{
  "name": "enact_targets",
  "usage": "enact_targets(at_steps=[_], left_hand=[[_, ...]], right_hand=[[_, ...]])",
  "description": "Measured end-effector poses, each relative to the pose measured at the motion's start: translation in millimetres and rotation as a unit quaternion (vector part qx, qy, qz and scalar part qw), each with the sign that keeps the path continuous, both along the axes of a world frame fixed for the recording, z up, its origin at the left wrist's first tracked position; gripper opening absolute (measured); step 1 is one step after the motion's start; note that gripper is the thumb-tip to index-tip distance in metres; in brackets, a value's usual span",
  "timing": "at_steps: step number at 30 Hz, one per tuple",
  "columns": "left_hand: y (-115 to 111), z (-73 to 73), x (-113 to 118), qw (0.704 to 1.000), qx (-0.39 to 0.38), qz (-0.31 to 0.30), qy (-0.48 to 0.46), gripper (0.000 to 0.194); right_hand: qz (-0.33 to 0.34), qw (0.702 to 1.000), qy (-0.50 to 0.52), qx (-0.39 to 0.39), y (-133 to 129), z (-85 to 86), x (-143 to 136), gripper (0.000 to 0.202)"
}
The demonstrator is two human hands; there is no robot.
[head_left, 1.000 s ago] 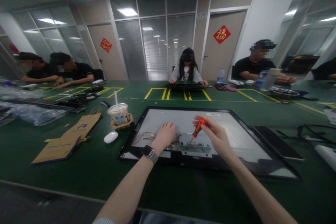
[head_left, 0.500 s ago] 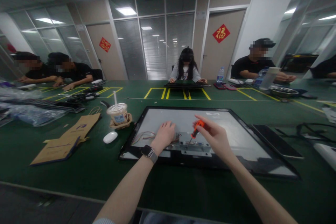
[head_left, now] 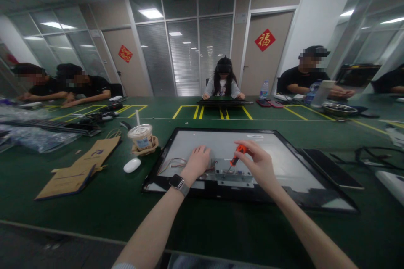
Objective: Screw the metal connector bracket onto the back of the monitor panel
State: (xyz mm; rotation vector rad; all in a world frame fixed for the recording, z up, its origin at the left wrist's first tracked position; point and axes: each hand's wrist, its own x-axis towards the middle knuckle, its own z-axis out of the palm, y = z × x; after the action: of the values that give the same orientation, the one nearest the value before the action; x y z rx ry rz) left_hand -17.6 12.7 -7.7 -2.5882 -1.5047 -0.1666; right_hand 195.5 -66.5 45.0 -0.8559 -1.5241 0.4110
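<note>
A flat display panel (head_left: 202, 141) with a black frame lies back side up on the green table. Near its front edge sits a metal bracket (head_left: 221, 164) with a row of ports. In my right hand (head_left: 257, 162) is an orange-and-black screwdriver (head_left: 238, 153), gripped between thumb and fingers. Its shaft slants down to the ports on the bracket; the exact contact point is too small to tell. Just left of the bracket, my left hand (head_left: 198, 162) rests on the panel with fingers stretched out. Thin cables (head_left: 172, 164) run beside that hand.
To the left are a lidded cup (head_left: 140, 136) in a carton holder, a white mouse (head_left: 131, 165) and a brown paper bag (head_left: 78, 172). A black phone-like slab (head_left: 333, 168) and cables (head_left: 375, 155) lie right. Several people sit across the table.
The screwdriver and my right hand have shifted very slightly, with the tip still at the bracket. My left hand stays in place on the panel.
</note>
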Motion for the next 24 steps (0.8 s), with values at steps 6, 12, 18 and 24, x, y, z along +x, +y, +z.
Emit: enact_targets(at_steps=[6, 12, 18, 24], left_hand=[[2.1, -3.9, -0.6, 1.000, 0.011, 0.002, -0.003, 0.036], [4.9, -8.3, -1.8, 1.000, 0.018, -0.007, -0.004, 0.037], [1.2, -2.6, -0.2, 1.000, 0.019, -0.005, 0.006, 0.033], [-2.3, 2.2, -1.1, 1.000, 0.013, 0.004, 0.010, 0.036]], right_hand=[[0.125, 0.990, 0.026, -0.062, 0.9, -1.6, 3.8, 0.030], [0.005, 1.000, -0.002, 0.007, -1.1, 3.5, 2.4, 0.021], [0.113, 0.992, -0.017, -0.042, -2.8, -0.7, 0.7, 0.042], [0.039, 0.998, 0.045, -0.037, 3.5, -6.4, -0.4, 0.049]])
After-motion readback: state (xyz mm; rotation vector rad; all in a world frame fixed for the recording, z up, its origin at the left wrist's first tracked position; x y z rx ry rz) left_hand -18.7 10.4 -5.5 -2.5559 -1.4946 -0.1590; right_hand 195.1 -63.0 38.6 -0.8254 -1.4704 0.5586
